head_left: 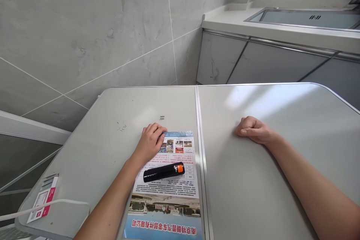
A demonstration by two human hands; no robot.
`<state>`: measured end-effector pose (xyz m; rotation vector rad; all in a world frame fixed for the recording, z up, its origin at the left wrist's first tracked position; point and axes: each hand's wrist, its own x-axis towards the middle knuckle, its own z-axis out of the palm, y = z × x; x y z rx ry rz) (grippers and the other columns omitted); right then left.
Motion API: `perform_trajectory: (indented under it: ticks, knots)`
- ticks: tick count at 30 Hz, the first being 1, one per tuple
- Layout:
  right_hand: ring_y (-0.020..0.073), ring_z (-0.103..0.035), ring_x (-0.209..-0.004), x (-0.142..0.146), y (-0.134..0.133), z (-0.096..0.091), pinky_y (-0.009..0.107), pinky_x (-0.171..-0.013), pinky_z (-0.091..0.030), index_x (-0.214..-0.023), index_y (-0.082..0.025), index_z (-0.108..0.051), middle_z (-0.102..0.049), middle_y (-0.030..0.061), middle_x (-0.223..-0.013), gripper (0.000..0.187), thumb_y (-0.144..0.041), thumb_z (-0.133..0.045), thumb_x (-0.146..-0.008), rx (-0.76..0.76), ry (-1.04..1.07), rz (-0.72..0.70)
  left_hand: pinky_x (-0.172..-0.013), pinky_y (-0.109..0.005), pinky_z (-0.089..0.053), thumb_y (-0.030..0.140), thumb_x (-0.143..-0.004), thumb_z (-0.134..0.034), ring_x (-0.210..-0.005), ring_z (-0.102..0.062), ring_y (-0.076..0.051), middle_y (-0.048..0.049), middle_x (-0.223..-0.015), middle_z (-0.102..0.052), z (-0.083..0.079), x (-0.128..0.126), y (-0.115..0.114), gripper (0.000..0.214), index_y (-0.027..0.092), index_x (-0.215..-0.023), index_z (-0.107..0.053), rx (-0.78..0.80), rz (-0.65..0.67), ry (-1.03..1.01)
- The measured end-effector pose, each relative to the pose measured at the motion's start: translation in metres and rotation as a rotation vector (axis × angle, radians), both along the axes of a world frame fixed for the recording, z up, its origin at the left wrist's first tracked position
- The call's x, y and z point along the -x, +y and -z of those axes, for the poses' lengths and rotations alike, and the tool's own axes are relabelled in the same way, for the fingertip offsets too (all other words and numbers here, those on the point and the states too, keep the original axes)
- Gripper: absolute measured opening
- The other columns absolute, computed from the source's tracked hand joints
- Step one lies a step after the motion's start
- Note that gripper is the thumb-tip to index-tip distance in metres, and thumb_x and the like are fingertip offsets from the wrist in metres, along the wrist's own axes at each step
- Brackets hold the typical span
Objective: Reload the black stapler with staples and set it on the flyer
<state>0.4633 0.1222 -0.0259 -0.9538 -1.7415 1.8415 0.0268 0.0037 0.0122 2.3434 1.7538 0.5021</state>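
Note:
A printed leaflet lies flat on the grey folding table, left of the table's centre seam. My left hand rests on the leaflet's top left corner, fingers curled and pressed down on the paper. A black stapler-like tool with an orange end lies across the middle of the leaflet, just below my left hand and apart from it. My right hand rests on the right half of the table, fingers curled into a loose fist with nothing in it.
A red and white label sticks to the table's near left corner, beside a white cable. Grey tiled wall stands behind the table. A kitchen counter with a sink and grey cabinets runs at the back right.

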Motion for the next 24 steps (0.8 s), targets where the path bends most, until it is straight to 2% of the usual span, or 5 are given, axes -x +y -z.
perform_trajectory:
  ticks: [4,12,16,24]
  knots:
    - [0.0109,-0.011,-0.057,0.0010,0.0000,-0.0017,0.034,-0.057,-0.016,-0.051,-0.023,-0.014,-0.012,-0.0050,-0.057,0.068,-0.046,-0.070,-0.082,-0.029,0.070,-0.059,-0.095,-0.040,-0.040,0.020,-0.103,-0.046,-0.104,-0.056,-0.023,-0.0058,-0.112,-0.064,-0.0003,-0.0002,0.0005,0.020,0.024,-0.111,-0.064,0.006,-0.008,-0.011]
    - [0.0111,-0.011,-0.057,-0.0029,0.0012,0.0044,0.034,-0.057,-0.016,-0.053,-0.023,-0.014,-0.012,-0.0052,-0.058,0.069,-0.046,-0.070,-0.085,-0.020,0.090,-0.076,-0.096,-0.040,-0.040,0.021,-0.104,-0.044,-0.105,-0.057,-0.023,-0.0063,-0.112,-0.064,0.0002,-0.0002,0.0008,0.021,0.024,-0.111,-0.064,0.014,-0.012,-0.032]
    - [0.0101,-0.011,-0.055,-0.0037,0.0034,0.0066,0.033,-0.055,-0.014,-0.057,-0.022,-0.014,-0.012,-0.0061,-0.057,0.066,-0.040,-0.068,-0.089,-0.039,0.185,-0.141,-0.094,-0.041,-0.040,0.022,-0.104,-0.044,-0.104,-0.056,-0.023,-0.0065,-0.112,-0.064,-0.0019,-0.0007,0.0008,0.021,0.023,-0.111,-0.064,0.030,0.001,-0.038]
    - [0.0097,-0.011,-0.055,-0.0005,0.0034,0.0020,0.033,-0.054,-0.011,-0.059,-0.021,-0.015,-0.013,-0.0058,-0.058,0.062,-0.032,-0.066,-0.093,-0.032,0.244,-0.173,-0.094,-0.041,-0.039,0.021,-0.104,-0.046,-0.101,-0.056,-0.023,-0.0050,-0.110,-0.063,-0.0030,-0.0014,0.0004,0.017,0.023,-0.109,-0.063,0.019,0.006,-0.033]
